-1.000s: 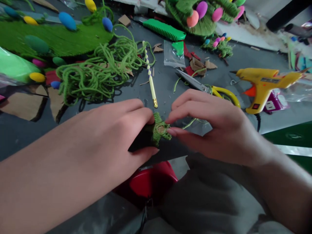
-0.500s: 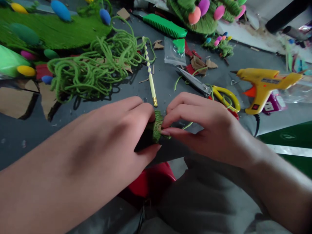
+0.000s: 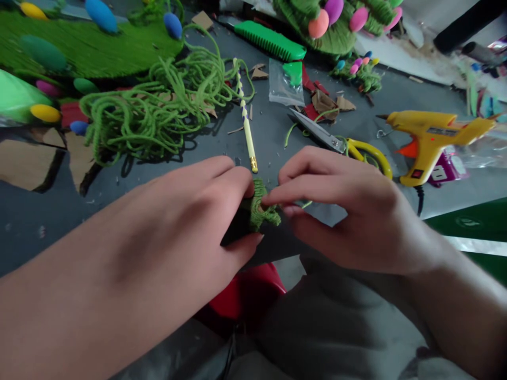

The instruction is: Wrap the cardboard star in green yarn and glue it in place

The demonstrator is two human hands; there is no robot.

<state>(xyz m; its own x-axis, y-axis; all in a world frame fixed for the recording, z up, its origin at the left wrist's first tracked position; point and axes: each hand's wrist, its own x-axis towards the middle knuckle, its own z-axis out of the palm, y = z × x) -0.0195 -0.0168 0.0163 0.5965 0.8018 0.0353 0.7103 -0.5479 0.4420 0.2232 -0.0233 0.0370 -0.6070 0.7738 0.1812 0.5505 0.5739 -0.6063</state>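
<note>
A small piece wrapped in green yarn sits low over the table's front edge, a bit of brown cardboard showing in its middle. My left hand is closed around its left side, fingers behind and thumb below; much of the piece is hidden there. With bent fingers, my right hand works at its right side. The right index fingertip presses on the piece, while the thumb and another finger close near a green strand. Just beyond the hands lies a pale yellow pencil, eraser end nearest.
A loose heap of green yarn lies left. Right are yellow-handled scissors and a yellow glue gun with its cord. Behind are a green cutter, a plastic bag, cardboard scraps and egg-decorated green pieces.
My right thumb has drawn back to the right from the wrapped piece, and the index finger stretches further onto it. More of the piece's right side shows. My left hand keeps its hold.
</note>
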